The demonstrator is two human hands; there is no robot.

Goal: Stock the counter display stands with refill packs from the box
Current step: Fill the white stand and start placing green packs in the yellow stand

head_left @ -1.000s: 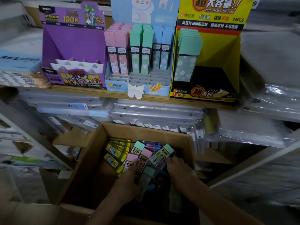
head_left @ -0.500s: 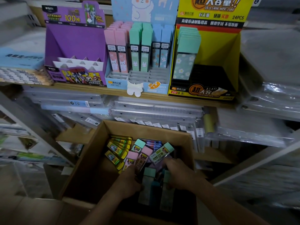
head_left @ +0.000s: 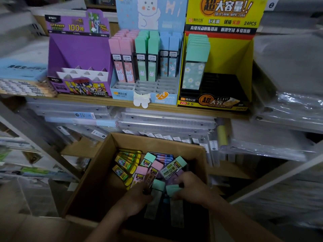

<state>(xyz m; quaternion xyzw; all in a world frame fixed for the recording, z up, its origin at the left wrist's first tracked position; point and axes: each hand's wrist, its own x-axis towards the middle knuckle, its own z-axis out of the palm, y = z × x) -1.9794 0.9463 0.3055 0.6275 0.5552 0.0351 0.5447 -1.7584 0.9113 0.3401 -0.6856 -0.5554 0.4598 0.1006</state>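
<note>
Left hand (head_left: 135,199) and right hand (head_left: 191,189) in box (head_left: 97,172), each seemingly gripping mint-capped pack (head_left: 153,204)

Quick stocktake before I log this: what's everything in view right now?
purple stand: one, purple, shelf left, slots look empty
blue stand: one, light blue, shelf middle, part filled
yellow stand: one, yellow, shelf right, one row filled
clear folders: stacks, clear, under shelf
box: one, brown, lowest, open
loose packs: many, yellow, pink, green-capped, in box
left hand: in box, grips a green-capped pack
right hand: in box, grips another green-capped pack
</note>
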